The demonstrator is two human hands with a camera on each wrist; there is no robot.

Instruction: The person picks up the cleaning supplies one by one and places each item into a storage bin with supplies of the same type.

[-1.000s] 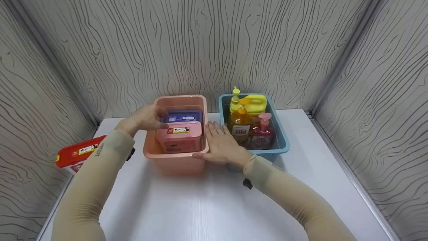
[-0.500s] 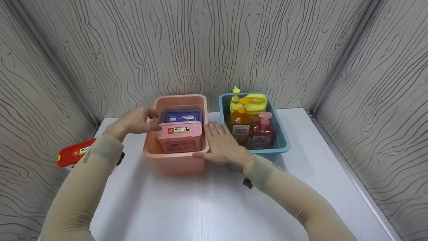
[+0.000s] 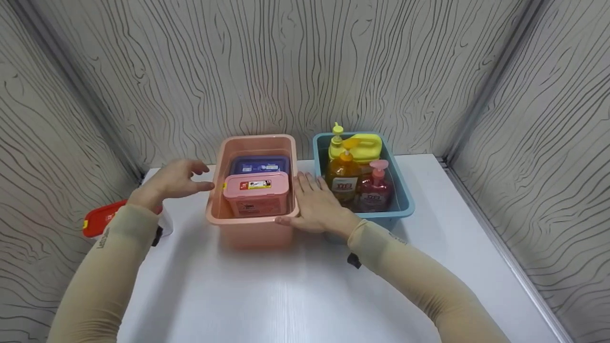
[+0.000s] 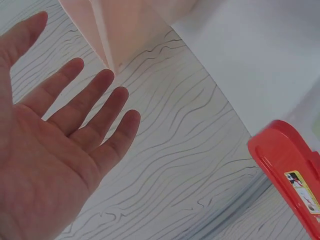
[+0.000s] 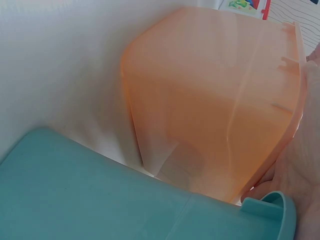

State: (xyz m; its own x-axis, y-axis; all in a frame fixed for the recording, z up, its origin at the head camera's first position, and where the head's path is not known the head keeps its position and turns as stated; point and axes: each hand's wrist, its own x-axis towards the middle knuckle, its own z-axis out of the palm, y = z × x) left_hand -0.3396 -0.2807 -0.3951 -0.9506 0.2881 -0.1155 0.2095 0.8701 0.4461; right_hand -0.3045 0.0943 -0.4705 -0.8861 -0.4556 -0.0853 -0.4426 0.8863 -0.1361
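My left hand hovers just left of the pink bin, fingers spread and holding nothing. Its palm shows bare in the left wrist view. Inside that bin sit a pink lidded box at the front and a blue lidded box behind it. My right hand lies flat with straight fingers along the bin's right rim, in the gap beside the blue bin. In the right wrist view the hand rests against the pink bin's rim, and the blue bin's corner is close by.
The blue bin holds a yellow jug, an amber pump bottle and a red pump bottle. A white box with a red lid stands at the table's left, partly behind my left forearm. Patterned panels enclose the table.
My left hand has moved left, out from over the pink bin to beside it. The right hand stays against the bin's right side.
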